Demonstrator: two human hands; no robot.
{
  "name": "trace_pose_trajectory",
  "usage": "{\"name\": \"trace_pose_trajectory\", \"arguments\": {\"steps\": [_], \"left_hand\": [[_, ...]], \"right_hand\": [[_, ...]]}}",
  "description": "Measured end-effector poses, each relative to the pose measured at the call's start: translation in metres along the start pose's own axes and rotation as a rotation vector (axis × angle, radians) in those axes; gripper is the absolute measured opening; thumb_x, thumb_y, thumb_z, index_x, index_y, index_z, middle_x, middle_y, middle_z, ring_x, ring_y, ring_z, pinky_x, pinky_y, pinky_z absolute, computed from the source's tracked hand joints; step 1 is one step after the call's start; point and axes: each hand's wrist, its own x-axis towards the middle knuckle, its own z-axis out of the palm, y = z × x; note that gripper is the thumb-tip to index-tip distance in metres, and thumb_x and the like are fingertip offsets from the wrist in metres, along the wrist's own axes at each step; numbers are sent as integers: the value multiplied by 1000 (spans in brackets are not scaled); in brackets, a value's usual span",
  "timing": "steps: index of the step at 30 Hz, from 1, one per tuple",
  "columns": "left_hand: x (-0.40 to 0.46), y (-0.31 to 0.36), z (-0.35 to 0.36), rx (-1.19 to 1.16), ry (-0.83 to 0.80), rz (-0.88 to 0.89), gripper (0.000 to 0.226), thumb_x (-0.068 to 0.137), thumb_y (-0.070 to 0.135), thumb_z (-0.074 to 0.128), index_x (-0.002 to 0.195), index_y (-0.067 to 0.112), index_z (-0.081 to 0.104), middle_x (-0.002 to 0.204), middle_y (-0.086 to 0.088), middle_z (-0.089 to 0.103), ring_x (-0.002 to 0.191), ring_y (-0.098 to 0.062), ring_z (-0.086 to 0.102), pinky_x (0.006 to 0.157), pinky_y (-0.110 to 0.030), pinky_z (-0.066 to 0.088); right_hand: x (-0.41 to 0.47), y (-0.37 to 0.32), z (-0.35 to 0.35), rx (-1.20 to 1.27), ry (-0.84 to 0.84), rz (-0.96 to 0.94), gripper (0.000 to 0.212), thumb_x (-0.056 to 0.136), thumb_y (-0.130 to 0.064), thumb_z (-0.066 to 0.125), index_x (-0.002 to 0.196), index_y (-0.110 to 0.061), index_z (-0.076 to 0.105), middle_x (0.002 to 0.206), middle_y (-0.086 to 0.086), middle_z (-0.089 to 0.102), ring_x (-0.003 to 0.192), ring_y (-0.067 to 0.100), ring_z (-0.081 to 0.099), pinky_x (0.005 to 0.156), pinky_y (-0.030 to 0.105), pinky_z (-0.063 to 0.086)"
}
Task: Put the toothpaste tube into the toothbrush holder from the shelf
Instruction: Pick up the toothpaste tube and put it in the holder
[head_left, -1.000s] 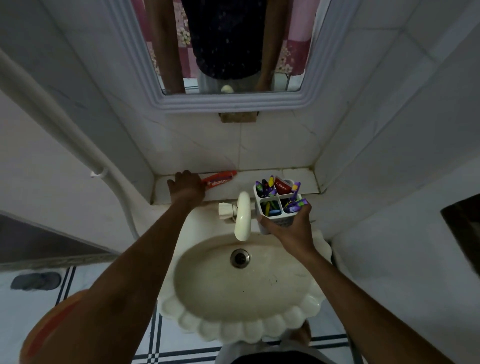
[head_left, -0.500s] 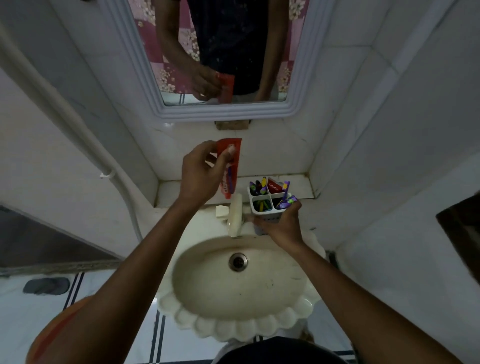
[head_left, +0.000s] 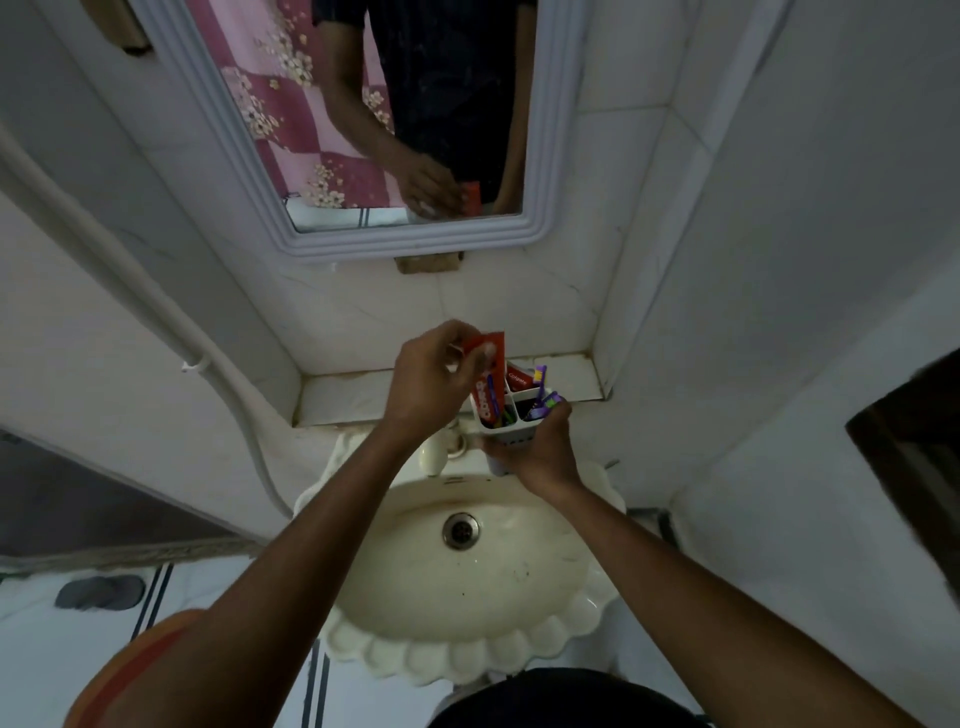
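My left hand (head_left: 431, 376) grips a red toothpaste tube (head_left: 491, 376) by its flat upper end. The tube hangs upright, and its lower end dips into the front-left compartment of the white toothbrush holder (head_left: 506, 434). My right hand (head_left: 540, 449) clasps the holder from below and the right, above the back rim of the sink. The holder's compartments contain several toothbrushes with purple and green handles and a second red tube (head_left: 518, 378) at the back. The white tiled shelf (head_left: 343, 400) runs along the wall behind the holder.
A cream scalloped sink (head_left: 467, 587) lies below my hands, its tap (head_left: 435, 452) just left of the holder. A framed mirror (head_left: 363, 130) hangs above the shelf. A white pipe (head_left: 156, 306) runs down the left wall. Tiled walls close in on the right.
My left hand lifted the toothpaste tube off the shelf, turned it upright and carried it right and down until its lower end entered the holder. My right hand kept holding the holder.
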Motion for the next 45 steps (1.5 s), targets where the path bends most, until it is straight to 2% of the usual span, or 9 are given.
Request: {"name": "trace_pose_trajectory", "arguments": {"steps": [4, 6, 9, 16, 21, 28, 32, 38, 45], "left_hand": [[-6, -24, 12, 168, -74, -60, 23, 97, 44, 73, 104, 23, 80, 94, 9, 82, 88, -8, 76, 85, -41, 63], [-6, -27, 14, 294, -108, -64, 23, 100, 45, 69, 107, 27, 81, 100, 10, 82, 99, -14, 75, 97, -41, 50], [-4, -31, 12, 419, -158, -88, 25, 103, 47, 64, 108, 30, 81, 106, 13, 81, 109, -20, 67, 98, -45, 35], [4, -23, 18, 660, -291, -146, 30, 104, 45, 57, 102, 27, 81, 97, 4, 78, 107, -26, 61, 99, -49, 34], [5, -18, 32, 775, -498, -150, 30, 103, 47, 60, 112, 25, 80, 110, -3, 77, 125, -31, 56, 118, -61, 27], [6, -22, 29, 651, -373, -143, 27, 104, 29, 59, 119, 30, 82, 114, -3, 80, 127, -30, 57, 120, -61, 26], [7, -31, 18, 499, -294, -173, 24, 104, 41, 60, 116, 33, 79, 114, 12, 80, 125, -24, 62, 120, -61, 27], [-3, -49, -13, 311, -30, -180, 38, 104, 59, 58, 127, 32, 72, 113, 14, 79, 114, -11, 71, 104, -42, 32], [2, -47, -29, 239, 41, -83, 46, 101, 56, 66, 136, 27, 68, 133, 6, 73, 125, -17, 68, 112, -58, 47]], "right_hand": [[1, -1, 4, -38, -13, 8, 119, 50, -74, 101, 138, -33, 31, 138, -2, 59, 125, 24, 68, 100, 50, 65], [0, 1, 5, -51, -18, 1, 119, 51, -75, 100, 138, -32, 31, 137, -1, 59, 124, 24, 68, 100, 51, 65], [0, 2, 7, -61, -25, 6, 124, 50, -75, 101, 142, -32, 30, 140, -1, 58, 127, 24, 67, 101, 52, 65], [-2, -5, 5, -98, -38, 17, 120, 49, -73, 100, 138, -31, 30, 139, 1, 55, 126, 26, 65, 100, 53, 64], [-2, -8, 5, -99, -34, 35, 122, 47, -72, 96, 140, -27, 30, 139, 2, 56, 127, 28, 63, 100, 52, 64], [-1, -8, 6, -92, -19, 47, 114, 48, -69, 101, 130, -32, 31, 133, -2, 57, 122, 27, 66, 99, 54, 64], [-6, -15, 10, -48, 39, 29, 122, 48, -65, 105, 140, -29, 34, 134, -4, 63, 124, 27, 68, 98, 52, 65], [-10, -31, 10, 0, 133, 17, 116, 54, -56, 107, 146, -31, 42, 137, -6, 70, 122, 22, 72, 97, 43, 65], [-13, -68, -12, 26, 264, -101, 114, 62, -42, 109, 153, -22, 44, 137, -8, 68, 121, 17, 70, 95, 30, 59]]}}
